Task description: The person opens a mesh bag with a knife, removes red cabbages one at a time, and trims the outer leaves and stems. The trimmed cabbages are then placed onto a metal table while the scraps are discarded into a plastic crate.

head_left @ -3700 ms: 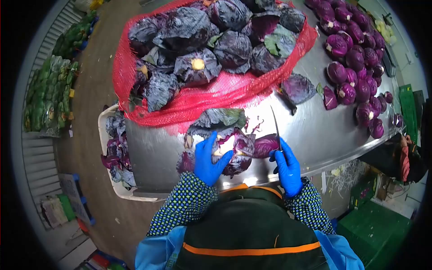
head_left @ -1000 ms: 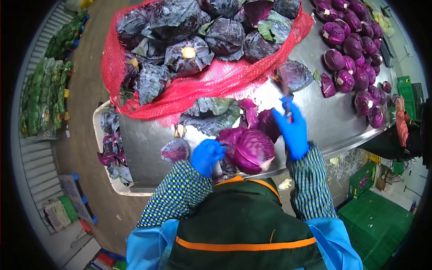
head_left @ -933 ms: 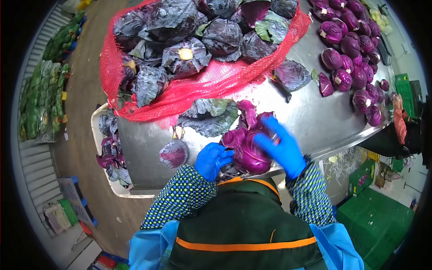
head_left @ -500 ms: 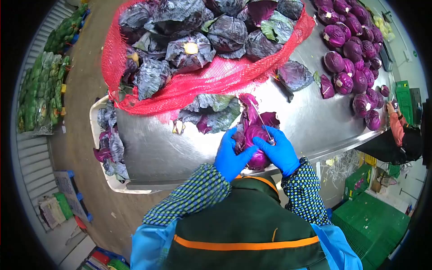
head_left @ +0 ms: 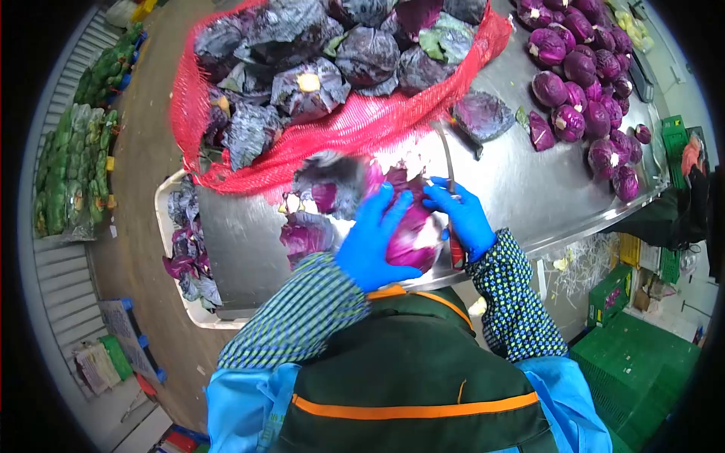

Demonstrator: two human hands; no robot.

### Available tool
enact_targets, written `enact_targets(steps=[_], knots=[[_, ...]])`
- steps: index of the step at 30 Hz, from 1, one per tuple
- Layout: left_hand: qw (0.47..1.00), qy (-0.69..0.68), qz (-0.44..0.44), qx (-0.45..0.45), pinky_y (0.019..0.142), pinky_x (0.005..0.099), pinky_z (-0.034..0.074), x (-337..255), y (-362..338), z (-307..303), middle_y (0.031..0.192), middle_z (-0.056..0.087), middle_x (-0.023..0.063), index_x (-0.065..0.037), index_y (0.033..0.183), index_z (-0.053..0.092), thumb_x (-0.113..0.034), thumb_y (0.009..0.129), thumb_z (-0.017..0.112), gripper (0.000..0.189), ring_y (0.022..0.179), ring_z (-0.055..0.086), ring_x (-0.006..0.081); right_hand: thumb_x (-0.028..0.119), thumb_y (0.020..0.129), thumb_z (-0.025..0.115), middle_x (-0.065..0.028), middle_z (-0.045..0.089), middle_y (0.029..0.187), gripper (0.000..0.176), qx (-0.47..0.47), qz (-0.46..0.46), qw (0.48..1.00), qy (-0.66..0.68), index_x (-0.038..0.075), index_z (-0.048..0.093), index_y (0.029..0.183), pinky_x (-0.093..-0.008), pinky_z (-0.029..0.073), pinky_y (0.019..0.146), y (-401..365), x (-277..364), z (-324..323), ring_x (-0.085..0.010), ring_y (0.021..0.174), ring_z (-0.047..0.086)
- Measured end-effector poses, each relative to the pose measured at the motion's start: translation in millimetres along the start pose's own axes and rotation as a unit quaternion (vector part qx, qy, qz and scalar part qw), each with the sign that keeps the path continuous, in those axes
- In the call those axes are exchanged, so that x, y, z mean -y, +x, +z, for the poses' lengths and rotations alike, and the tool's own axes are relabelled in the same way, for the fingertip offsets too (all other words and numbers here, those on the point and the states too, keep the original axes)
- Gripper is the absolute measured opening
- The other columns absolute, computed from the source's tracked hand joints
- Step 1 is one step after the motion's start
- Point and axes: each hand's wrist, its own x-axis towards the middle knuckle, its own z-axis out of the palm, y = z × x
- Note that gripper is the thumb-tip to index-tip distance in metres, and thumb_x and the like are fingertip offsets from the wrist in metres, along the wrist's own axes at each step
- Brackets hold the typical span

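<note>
A red cabbage (head_left: 414, 244) sits at the front edge of the steel table, its pale cut stem facing right. My left hand (head_left: 373, 240), in a blue glove, steadies it from the left with fingers spread over its side. My right hand (head_left: 467, 220), also gloved, is closed around a knife (head_left: 456, 253) with a red handle, right beside the cabbage. The blade points away from me. Loose outer leaves (head_left: 307, 233) lie left of my left hand, and more trimmings lie just beyond the cabbage.
Untrimmed cabbages fill a red mesh bag (head_left: 362, 134) at the back. Peeled cabbages (head_left: 581, 98) are heaped at the back right of the steel table (head_left: 243, 253). A white bin (head_left: 168, 219) with leaves stands left. Green crates (head_left: 638, 362) and another person (head_left: 676, 215) are on the right.
My left hand has spread its fingers and moved left. The cabbage has turned, bringing its pale stem into view. The knife now stands away from the cabbage, and loose leaves have shifted left.
</note>
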Motion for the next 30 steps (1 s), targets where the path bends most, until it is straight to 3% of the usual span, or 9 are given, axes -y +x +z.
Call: enact_targets(steps=[2, 4, 10, 14, 15, 20, 24, 27, 30], knots=[[0.994, -0.028, -0.055, 0.093, 0.105, 0.0466, 0.026, 21.2, -3.0, 25.7, 0.139, 0.03, 0.0242, -0.01, 0.138, 0.032, -0.045, 0.056, 0.08, 0.101, 0.129, 0.029, 0.0391, 0.026, 0.088, 0.057, -0.0116, 0.055, 0.096, 0.051, -0.112, -0.111, 0.987, 0.008, 0.001, 0.038, 0.128, -0.0256, 0.048, 0.063, -4.0, -18.9, -12.4, -0.0149, 0.083, 0.055], [0.996, 0.035, -0.069, 0.042, 0.103, 0.0464, 0.03, 15.2, -13.6, 38.9, 0.134, 0.034, 0.0239, -0.012, 0.137, 0.034, -0.05, 0.056, 0.079, 0.101, 0.123, 0.034, 0.0393, 0.022, 0.091, 0.053, -0.0078, 0.053, 0.093, 0.045, -0.145, -0.078, 0.985, -0.044, 0.003, 0.04, 0.13, -0.0261, 0.046, 0.071, -47.8, -9.5, -17.6, -0.0138, 0.08, 0.053], [0.985, 0.091, -0.143, 0.037, 0.096, 0.0539, 0.03, -6.7, -18.5, 43.4, 0.135, 0.03, 0.0254, -0.013, 0.14, 0.028, -0.053, 0.053, 0.079, 0.109, 0.115, 0.035, 0.0438, 0.016, 0.092, 0.048, -0.0142, 0.05, 0.089, 0.046, -0.103, -0.231, 0.914, -0.316, 0.012, 0.037, 0.137, -0.0326, 0.044, 0.075, -86.4, -73.3, -10.6, -0.0245, 0.08, 0.053], [0.982, 0.102, -0.151, 0.046, 0.096, 0.0533, 0.029, -13.6, -17.0, 46.9, 0.135, 0.03, 0.025, -0.013, 0.139, 0.028, -0.054, 0.053, 0.079, 0.108, 0.114, 0.036, 0.043, 0.02, 0.093, 0.046, -0.0178, 0.051, 0.084, 0.044, -0.065, -0.16, 0.927, -0.333, 0.012, 0.038, 0.136, -0.0388, 0.045, 0.073, -79.1, -73.3, -0.1, -0.0326, 0.076, 0.056], [0.982, 0.11, -0.15, 0.042, 0.096, 0.0532, 0.029, -13.8, -18.7, 48.6, 0.134, 0.03, 0.025, -0.012, 0.138, 0.029, -0.054, 0.053, 0.079, 0.107, 0.114, 0.035, 0.0429, 0.022, 0.093, 0.046, -0.0191, 0.056, 0.094, 0.043, -0.068, -0.101, 0.929, -0.35, 0.011, 0.04, 0.134, -0.0391, 0.046, 0.078, -76.0, -70.1, -0.7, -0.0363, 0.083, 0.058], [0.986, 0.09, -0.14, 0.008, 0.098, 0.0527, 0.027, -5.5, -29.8, 50.3, 0.133, 0.033, 0.0248, -0.01, 0.136, 0.031, -0.054, 0.053, 0.078, 0.105, 0.116, 0.035, 0.042, 0.023, 0.094, 0.045, -0.0223, 0.051, 0.121, 0.043, -0.09, -0.113, 0.964, -0.224, 0.011, 0.039, 0.135, -0.0369, 0.042, 0.092, -19.6, -120.1, -32.8, -0.0357, 0.105, 0.055], [0.984, 0.03, -0.173, -0.006, 0.099, 0.0521, 0.027, -2.2, -23.7, 46.6, 0.131, 0.034, 0.0245, -0.007, 0.135, 0.031, -0.053, 0.054, 0.078, 0.104, 0.118, 0.034, 0.0405, 0.023, 0.093, 0.045, -0.0177, 0.059, 0.1, 0.045, -0.119, -0.21, 0.944, -0.223, 0.013, 0.037, 0.136, -0.0379, 0.046, 0.081, -52.8, -75.6, -11.4, -0.0316, 0.089, 0.06], [0.984, 0.051, -0.167, -0.025, 0.092, 0.0539, 0.033, -2.7, -24.8, 51.4, 0.132, 0.034, 0.0252, -0.015, 0.136, 0.032, -0.059, 0.053, 0.076, 0.104, 0.112, 0.037, 0.0429, 0.024, 0.092, 0.047, -0.0126, 0.055, 0.079, 0.047, -0.063, -0.203, 0.87, -0.445, 0.018, 0.036, 0.137, -0.0386, 0.047, 0.061, -71.5, -65.0, -5.7, -0.0282, 0.069, 0.057], [0.981, 0.058, -0.184, -0.018, 0.098, 0.0527, 0.027, -8.0, -26.0, 53.8, 0.132, 0.034, 0.0262, -0.009, 0.135, 0.031, -0.054, 0.054, 0.078, 0.105, 0.118, 0.034, 0.0416, 0.029, 0.093, 0.045, -0.0143, 0.057, 0.083, 0.047, -0.045, -0.128, 0.888, -0.439, 0.018, 0.036, 0.137, -0.0392, 0.048, 0.063, -66.3, -66.8, -4.1, -0.0294, 0.073, 0.059]])
